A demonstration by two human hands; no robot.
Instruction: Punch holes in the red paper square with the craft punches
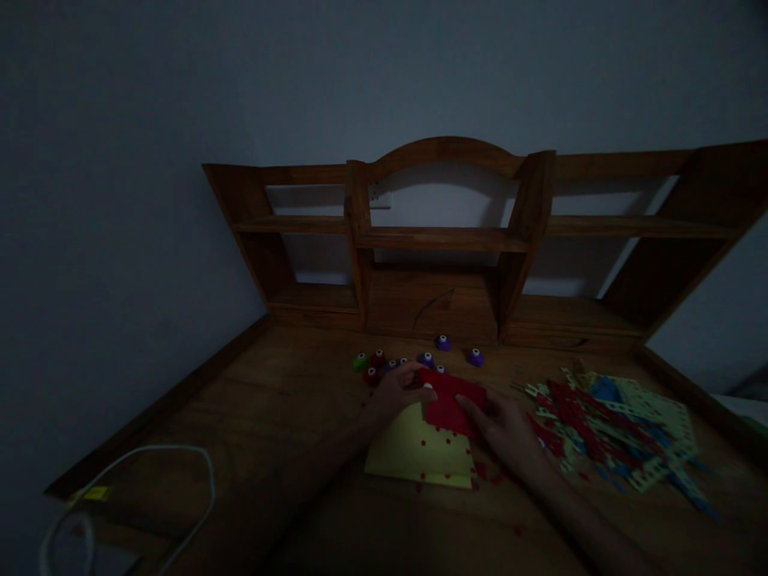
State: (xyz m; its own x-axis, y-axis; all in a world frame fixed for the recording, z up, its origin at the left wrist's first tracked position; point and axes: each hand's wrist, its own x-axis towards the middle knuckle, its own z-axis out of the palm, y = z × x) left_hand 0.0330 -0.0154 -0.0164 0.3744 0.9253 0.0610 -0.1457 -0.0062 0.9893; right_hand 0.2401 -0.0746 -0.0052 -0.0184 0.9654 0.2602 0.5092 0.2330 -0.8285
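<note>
A sheet of red paper [447,406] is held up above the desk, between both hands. My left hand [399,394] is closed at its left edge, where a small white round spot [427,386] shows by the thumb; I cannot tell whether this is the top of a craft punch. My right hand [501,420] pinches the right side of the red paper, thumb on top. Beneath lies a yellow sheet of paper [414,456], partly covered by the red one and strewn with several tiny red star cut-outs [423,442].
Behind my hands stand several small craft punches, among them a green one [360,362], a red one [378,358] and a purple one [476,358]. Cut paper strips [624,432] are heaped at right. A wooden shelf unit [444,238] lines the back; a white cable [207,464] lies left.
</note>
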